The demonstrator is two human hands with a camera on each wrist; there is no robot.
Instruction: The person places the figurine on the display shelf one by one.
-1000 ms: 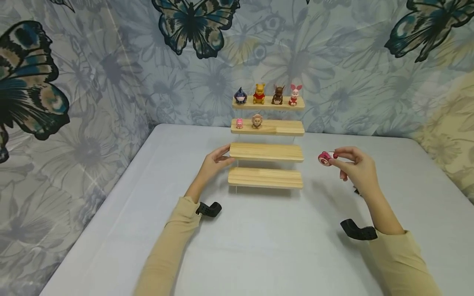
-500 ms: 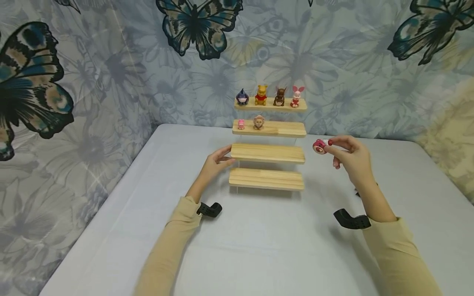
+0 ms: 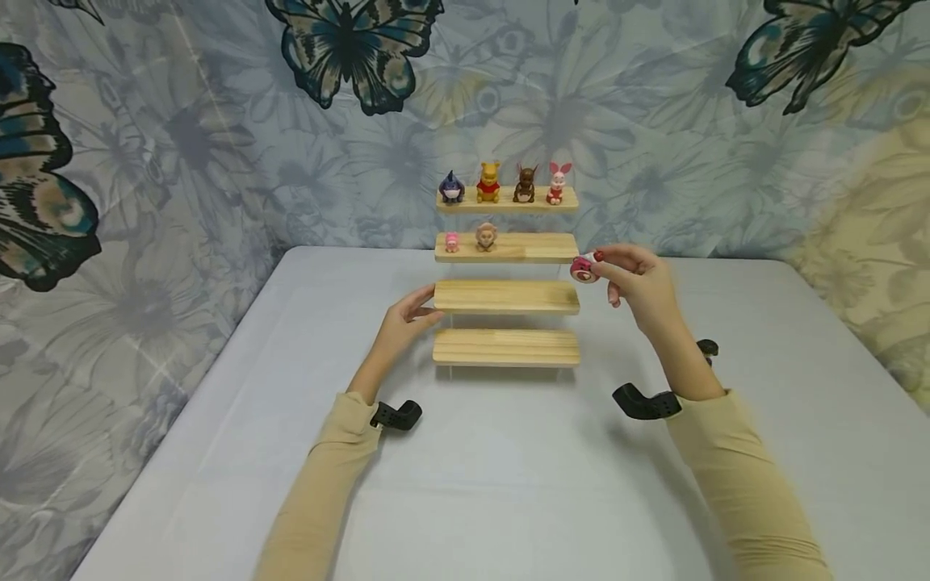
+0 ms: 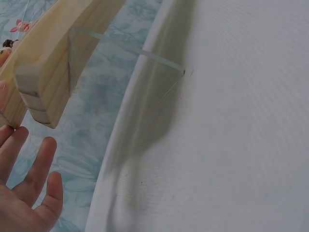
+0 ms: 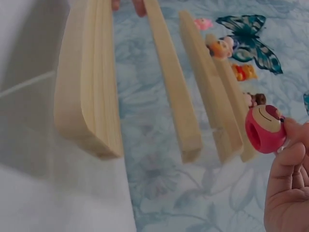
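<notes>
A pink bear figurine [image 3: 584, 269] is pinched between the thumb and fingers of my right hand [image 3: 643, 286], beside the right end of the second shelf from the top. In the right wrist view the figurine [image 5: 270, 129] shows its pale muzzle and a dark hollow in its pink body. My left hand [image 3: 400, 324] holds the left end of the third board of the wooden tiered display stand [image 3: 506, 297]. Up close, the left wrist view has fingertips [image 4: 19, 133] at that board's edge while the other fingers are spread.
On the top shelf [image 3: 506, 206] sit a blue donkey [image 3: 451, 189], yellow bear [image 3: 488, 184], brown figurine [image 3: 524, 186] and pink piglet [image 3: 557, 185]. A small pink figurine [image 3: 452, 242] and a beige one [image 3: 486, 236] occupy the second. Behind the right forearm lies a dark object [image 3: 707, 349].
My right hand has carried the pink bear figurine left and upward, from over the table to the second shelf's right end. My left hand stays at the stand, while the head view shifts slightly.
</notes>
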